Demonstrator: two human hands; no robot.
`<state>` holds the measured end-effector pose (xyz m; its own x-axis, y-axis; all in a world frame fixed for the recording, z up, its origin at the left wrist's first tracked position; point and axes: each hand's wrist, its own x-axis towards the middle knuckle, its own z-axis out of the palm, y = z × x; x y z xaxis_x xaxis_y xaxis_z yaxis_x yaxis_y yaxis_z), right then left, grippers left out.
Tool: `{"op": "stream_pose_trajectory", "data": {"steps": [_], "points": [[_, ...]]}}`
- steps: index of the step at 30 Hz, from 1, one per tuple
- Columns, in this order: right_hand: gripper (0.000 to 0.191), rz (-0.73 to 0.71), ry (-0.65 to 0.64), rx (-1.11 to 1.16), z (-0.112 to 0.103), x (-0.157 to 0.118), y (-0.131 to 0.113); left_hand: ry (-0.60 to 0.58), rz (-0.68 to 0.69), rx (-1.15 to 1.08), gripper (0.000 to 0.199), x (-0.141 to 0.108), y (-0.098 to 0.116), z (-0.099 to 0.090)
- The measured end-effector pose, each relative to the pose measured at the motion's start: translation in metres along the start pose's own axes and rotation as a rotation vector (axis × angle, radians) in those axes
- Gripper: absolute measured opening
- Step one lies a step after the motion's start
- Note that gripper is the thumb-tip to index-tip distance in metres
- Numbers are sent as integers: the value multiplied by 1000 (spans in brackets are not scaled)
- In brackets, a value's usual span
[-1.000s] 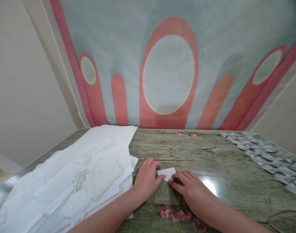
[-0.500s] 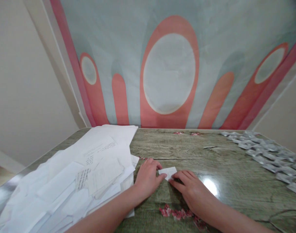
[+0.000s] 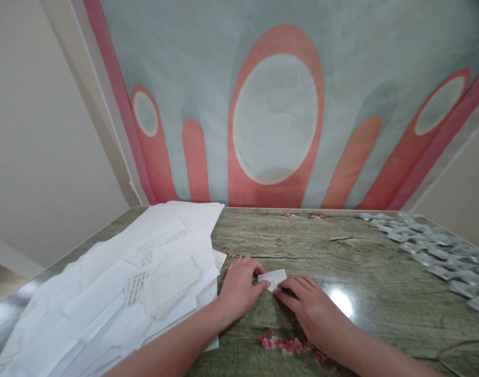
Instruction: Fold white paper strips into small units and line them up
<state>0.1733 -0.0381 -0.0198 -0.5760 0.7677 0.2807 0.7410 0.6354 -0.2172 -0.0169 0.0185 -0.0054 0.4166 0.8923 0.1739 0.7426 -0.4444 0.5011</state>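
A small folded piece of white paper [image 3: 271, 277] lies between my two hands near the middle of the table. My left hand [image 3: 241, 284] grips its left end, thumb and fingers closed on the edge. At the right end, my right hand [image 3: 302, 297] pinches the same paper with thumb and fingertips. To the left of my left hand spreads a large heap of white paper sheets [image 3: 94, 298], some with printed text.
Rows of folded paper pieces [image 3: 436, 248] lie at the right of the wood-patterned table [image 3: 271, 235]. Behind the table's far edge hangs a backdrop [image 3: 211, 68] with red shapes. Pink blossoms [image 3: 282, 343] decorate the tabletop.
Both hands keep hold of the small paper in nearly the same pose. The whole view has shifted very slightly.
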Motion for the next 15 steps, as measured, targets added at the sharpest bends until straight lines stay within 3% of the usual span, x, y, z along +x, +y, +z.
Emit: {"op": "stream_pose_trajectory", "data": {"steps": [15], "points": [[35, 4, 11, 3, -1, 0, 0, -17, 113, 13, 25, -4, 2, 1]]}}
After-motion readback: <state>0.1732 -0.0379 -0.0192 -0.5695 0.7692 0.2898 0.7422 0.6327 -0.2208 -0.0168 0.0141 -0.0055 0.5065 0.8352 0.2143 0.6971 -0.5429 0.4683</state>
